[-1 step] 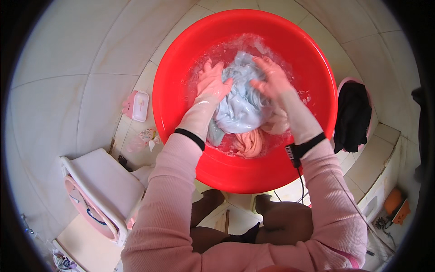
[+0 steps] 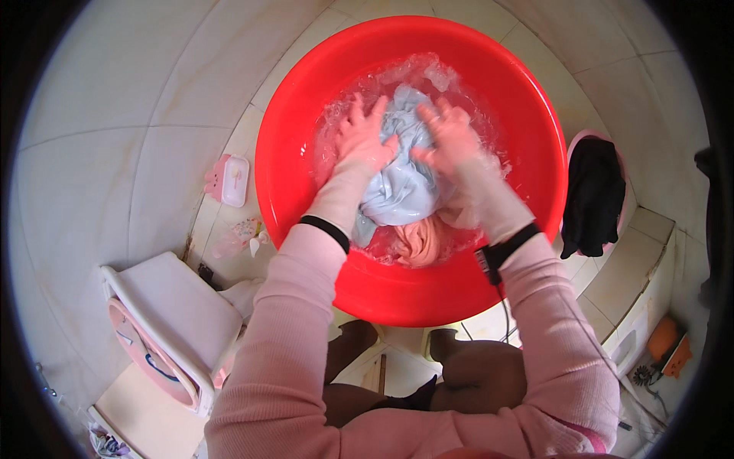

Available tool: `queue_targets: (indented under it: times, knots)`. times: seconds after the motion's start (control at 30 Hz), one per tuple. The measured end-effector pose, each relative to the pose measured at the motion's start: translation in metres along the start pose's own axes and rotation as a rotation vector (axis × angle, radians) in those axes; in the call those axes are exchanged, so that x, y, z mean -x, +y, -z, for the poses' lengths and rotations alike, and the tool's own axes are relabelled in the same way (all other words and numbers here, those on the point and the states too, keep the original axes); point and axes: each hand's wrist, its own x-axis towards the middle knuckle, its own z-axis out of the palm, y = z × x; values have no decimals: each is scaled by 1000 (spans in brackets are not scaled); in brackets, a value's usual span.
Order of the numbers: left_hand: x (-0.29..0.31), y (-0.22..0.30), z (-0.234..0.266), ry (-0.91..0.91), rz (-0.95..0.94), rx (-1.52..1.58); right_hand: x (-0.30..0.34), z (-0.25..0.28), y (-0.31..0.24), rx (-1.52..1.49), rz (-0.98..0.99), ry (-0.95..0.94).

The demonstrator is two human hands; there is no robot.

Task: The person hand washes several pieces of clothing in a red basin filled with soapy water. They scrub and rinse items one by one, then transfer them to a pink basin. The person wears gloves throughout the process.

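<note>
A big red basin (image 2: 306, 115) stands on the tiled floor, filled with soapy water. A light blue garment (image 2: 401, 187) lies bunched in its middle, with a peach-pink cloth (image 2: 420, 241) under its near edge. My left hand (image 2: 361, 138) presses on the blue garment's left side with its fingers spread. My right hand (image 2: 453, 136) grips the garment's right side, wet and foamy. Both sleeves are pink, and each wrist carries a black band.
A pink rabbit-shaped soap box (image 2: 227, 180) and a small lying bottle (image 2: 241, 237) sit left of the basin. At the lower left stands a white and pink stool (image 2: 168, 321). A black garment (image 2: 592, 195) rests in a pink tub on the right, and an orange object (image 2: 664, 340) lies further right.
</note>
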Motion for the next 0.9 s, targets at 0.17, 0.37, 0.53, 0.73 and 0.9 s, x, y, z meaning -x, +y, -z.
queue_targets:
  times: [0.17,0.37,0.53,0.73,0.9]
  knots:
    - [-6,-18,-49,-325,-274,-339,-32,-59,34,313,-14,-207]
    - [-50,-51,-78,-254,233,487,-50,-60,76,-84,-56,152]
    - [-1,34,-87,269,-108,833,-49,-80,61,-702,-111,289]
    - [17,23,-9,-204,0,599,-25,-40,44,-1005,36,-130]
    - [-3,11,15,235,-10,-218,9,16,50,-594,235,308]
